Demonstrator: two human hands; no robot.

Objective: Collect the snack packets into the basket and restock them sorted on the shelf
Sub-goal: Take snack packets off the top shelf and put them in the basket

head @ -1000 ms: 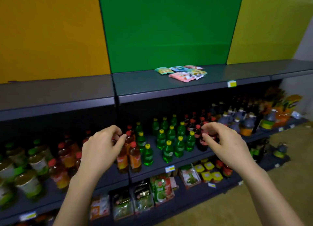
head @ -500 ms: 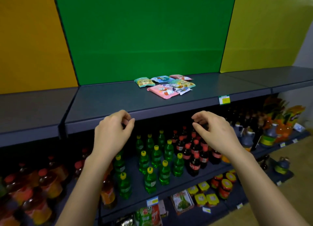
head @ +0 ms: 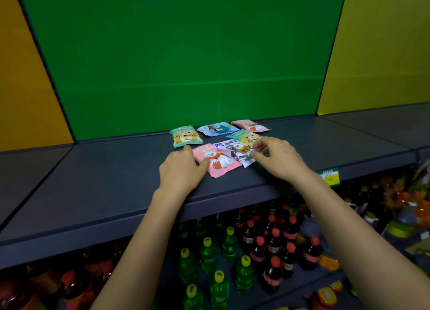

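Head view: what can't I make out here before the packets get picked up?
Basket: nowhere in the head view, outside the frame.
White packet: right end hidden under the right hand; whether the fingers pinch it cannot be told.
Right green packet: near edge covered by the same hand.
Near pink packet: left corner behind the left hand.
Packet print and price tag: too blurred to read.

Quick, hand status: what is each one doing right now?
Left hand: open, fingertips touching the near pink packet, not gripping it.
Right hand: fingers curled over the white packet; grip cannot be told.
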